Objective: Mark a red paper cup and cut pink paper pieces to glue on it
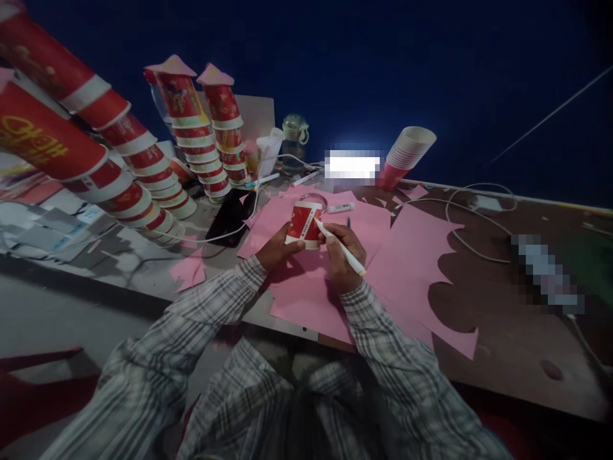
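Observation:
A red and white paper cup [301, 223] is tilted over the table, with my left hand [280, 250] closed around its left side and base. My right hand [345, 255] grips a white marker pen [347, 251], whose tip points at the cup's right side; whether it touches cannot be made out. Beneath both hands lie pink paper sheets [306, 294]. Just behind the cup, a grey ring [320, 197] and a pale marker cap or short pen [340, 207] rest on the paper.
Towers of stacked red paper cups [196, 147] stand at the left, some topped with pink cones. A black phone [230, 220] lies near them. Another cup stack [407, 153] leans at the back right. Cut pink paper [412, 255] and white cables [472, 239] spread rightward.

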Action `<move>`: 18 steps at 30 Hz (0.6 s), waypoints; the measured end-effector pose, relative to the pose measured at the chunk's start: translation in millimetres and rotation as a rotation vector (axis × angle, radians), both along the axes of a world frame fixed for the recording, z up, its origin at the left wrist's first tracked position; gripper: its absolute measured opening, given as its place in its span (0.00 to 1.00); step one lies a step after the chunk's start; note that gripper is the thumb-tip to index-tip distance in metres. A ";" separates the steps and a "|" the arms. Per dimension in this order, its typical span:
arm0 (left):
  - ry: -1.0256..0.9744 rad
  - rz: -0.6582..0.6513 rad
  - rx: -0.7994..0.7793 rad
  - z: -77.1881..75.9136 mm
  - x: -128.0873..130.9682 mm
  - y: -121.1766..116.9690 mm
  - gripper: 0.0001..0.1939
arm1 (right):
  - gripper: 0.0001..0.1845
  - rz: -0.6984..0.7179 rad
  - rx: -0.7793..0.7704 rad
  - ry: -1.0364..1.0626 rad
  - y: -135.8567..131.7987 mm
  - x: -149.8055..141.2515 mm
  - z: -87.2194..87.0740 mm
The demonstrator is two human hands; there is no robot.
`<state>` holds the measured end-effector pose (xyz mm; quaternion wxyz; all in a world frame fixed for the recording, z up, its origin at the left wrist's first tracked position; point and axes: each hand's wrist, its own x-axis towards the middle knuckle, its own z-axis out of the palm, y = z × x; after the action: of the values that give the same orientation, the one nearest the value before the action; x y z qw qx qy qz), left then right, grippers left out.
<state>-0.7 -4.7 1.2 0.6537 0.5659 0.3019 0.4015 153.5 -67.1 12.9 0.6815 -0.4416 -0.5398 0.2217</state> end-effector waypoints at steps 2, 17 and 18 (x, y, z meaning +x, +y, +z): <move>-0.005 0.007 -0.007 1.0 0.3 -1.0 0.34 | 0.12 0.000 -0.011 0.001 -0.3 0.0 0.4; -0.028 -0.014 -0.018 -4.7 -1.1 3.0 0.34 | 0.11 0.033 -0.045 0.014 -3.9 -0.4 3.5; -0.042 -0.018 -0.023 -7.0 -1.3 3.4 0.33 | 0.11 0.031 -0.044 0.018 -3.7 -0.2 3.6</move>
<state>-2.0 -1.3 -5.8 0.6700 0.5526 0.2873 0.4039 153.3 -70.8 16.5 0.6731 -0.4460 -0.5353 0.2479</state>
